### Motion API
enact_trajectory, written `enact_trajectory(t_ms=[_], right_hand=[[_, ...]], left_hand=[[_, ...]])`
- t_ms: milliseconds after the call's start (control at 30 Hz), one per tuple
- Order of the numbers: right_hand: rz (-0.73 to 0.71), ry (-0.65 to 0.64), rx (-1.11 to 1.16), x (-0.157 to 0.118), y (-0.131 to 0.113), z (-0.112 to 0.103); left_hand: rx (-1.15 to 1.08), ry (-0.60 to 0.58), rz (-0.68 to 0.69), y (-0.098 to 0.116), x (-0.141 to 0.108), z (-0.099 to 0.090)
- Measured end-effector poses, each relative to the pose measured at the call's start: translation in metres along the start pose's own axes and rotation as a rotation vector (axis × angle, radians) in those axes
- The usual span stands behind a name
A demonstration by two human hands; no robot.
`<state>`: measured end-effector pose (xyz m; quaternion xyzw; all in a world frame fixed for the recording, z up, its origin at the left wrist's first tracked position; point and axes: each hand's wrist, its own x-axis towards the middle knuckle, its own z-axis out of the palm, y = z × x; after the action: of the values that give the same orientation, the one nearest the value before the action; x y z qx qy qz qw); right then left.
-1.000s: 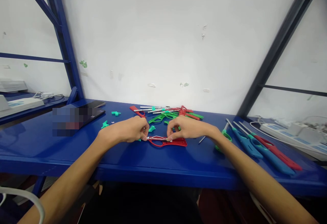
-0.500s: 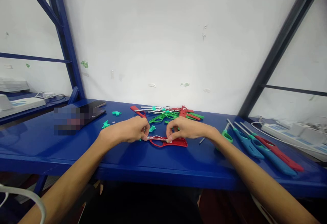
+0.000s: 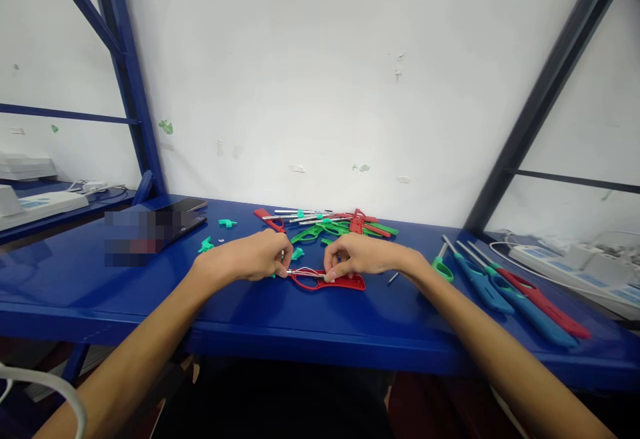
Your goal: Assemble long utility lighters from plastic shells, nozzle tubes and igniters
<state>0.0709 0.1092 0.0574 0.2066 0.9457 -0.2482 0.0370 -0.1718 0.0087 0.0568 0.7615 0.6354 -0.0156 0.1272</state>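
Note:
A red lighter handle half (image 3: pixel 353 283), hollow side up, lies on the blue table in front of me. My left hand (image 3: pixel 265 254) is closed in a pinch at its left end, on a thin metal tube (image 3: pixel 299 272). A thin pale wire (image 3: pixel 311 269) curves beside the tube over the handle's loop. Inside the shell, my right hand (image 3: pixel 356 254) has thumb and forefinger pressed together on a small part, mostly hidden by the fingers. Green trigger-shaped plastic pieces (image 3: pixel 298 253) lie near my left hand.
Behind my hands is a pile of metal tubes (image 3: pixel 285 211) and green handle halves (image 3: pixel 333 227). Several whole lighters (image 3: pixel 533 309) lie at the right, near a white power strip (image 3: pixel 560 269). Dark flat devices (image 3: pixel 187 215) sit at the left. Blue posts (image 3: pixel 131 72) frame the table.
Both hands keep their pinches on the tube and inside the red handle half. Only the camera view has shifted slightly.

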Motion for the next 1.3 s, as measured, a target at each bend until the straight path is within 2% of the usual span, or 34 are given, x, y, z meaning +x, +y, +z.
enact_trajectory(t_ms=[367, 667, 1000, 1300], right_hand=[[0.078, -0.119, 0.060, 0.005, 0.001, -0.001], [0.107, -0.129, 0.077, 0.002, -0.006, -0.001], [0.103, -0.116, 0.022, -0.003, -0.016, -0.001], [0.168, -0.010, -0.203, -0.008, -0.033, 0.006]], left_hand=[[-0.002, 0.013, 0.009, -0.001, 0.004, 0.002], [0.030, 0.008, 0.031, -0.004, 0.007, 0.005], [0.017, 0.029, 0.089, -0.013, 0.011, 0.010], [0.014, 0.043, 0.099, -0.014, 0.010, 0.010]])
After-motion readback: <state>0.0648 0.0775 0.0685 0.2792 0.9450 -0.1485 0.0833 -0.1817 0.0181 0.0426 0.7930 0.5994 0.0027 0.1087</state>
